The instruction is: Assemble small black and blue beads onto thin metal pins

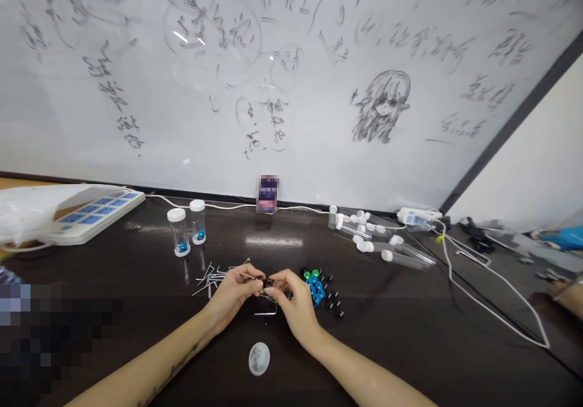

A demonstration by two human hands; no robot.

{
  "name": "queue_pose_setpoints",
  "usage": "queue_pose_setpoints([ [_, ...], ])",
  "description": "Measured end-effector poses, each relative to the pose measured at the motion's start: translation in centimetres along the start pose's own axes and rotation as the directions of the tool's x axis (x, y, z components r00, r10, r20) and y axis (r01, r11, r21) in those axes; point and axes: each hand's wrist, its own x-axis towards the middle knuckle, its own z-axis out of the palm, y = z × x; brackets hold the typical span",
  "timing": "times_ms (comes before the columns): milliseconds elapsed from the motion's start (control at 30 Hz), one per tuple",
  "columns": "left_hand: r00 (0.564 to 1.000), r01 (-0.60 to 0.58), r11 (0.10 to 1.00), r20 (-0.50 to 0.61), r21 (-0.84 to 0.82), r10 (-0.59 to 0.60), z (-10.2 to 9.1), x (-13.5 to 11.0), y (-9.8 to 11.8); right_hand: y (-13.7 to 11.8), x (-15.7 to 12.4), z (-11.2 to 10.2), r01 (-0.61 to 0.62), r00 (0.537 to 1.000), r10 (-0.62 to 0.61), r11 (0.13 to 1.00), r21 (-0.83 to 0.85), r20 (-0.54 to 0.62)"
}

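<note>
My left hand and my right hand meet over the dark table, fingers pinched together on a small black part with a thin metal pin. Left of my left hand lies a scatter of thin metal pins. Just right of my right hand sits a cluster of blue pieces, green pieces and several small black pieces. A bent metal pin lies on the table under my hands.
Two upright white-capped vials with blue contents stand behind. Several empty capped tubes lie at the right, near a white power strip and its cable. A round clear lid lies near me. Another person's hand shows at far right.
</note>
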Motion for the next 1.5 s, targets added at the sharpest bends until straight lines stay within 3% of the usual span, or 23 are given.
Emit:
queue_pose_setpoints([
  [133,1.0,0.011,1.0,0.022,-0.002,-0.011,0.09,-0.08,0.09,-0.29,-0.05,-0.11,-0.049,0.998,0.049,0.999,0.002,0.041],
  [567,1.0,-0.001,0.999,0.014,-0.042,0.002,0.1,-0.05,-0.11,0.07,0.09,0.07,-0.047,0.999,0.047,0.998,0.04,-0.011],
  [867,1.0,0.022,0.999,0.016,0.037,-0.022,0.21,-0.06,-0.16,0.61,0.03,0.19,-0.026,0.998,0.03,0.998,0.059,-0.052],
  [1100,0.999,0.032,0.997,0.02,0.068,-0.034,0.09,-0.09,-0.19,0.65,-0.1,0.09,-0.106,0.994,0.103,0.982,0.154,0.033],
  [1367,0.999,0.011,1.0,0.032,0.027,-0.012,-0.12,0.06,-0.27,0.33,0.17,-0.07,0.043,0.999,-0.042,0.998,0.041,-0.022],
  [1500,1.0,0.008,1.0,0.023,0.03,-0.009,-0.2,0.06,-0.33,0.33,0.09,-0.08,0.012,1.0,-0.011,0.999,0.036,-0.021],
])
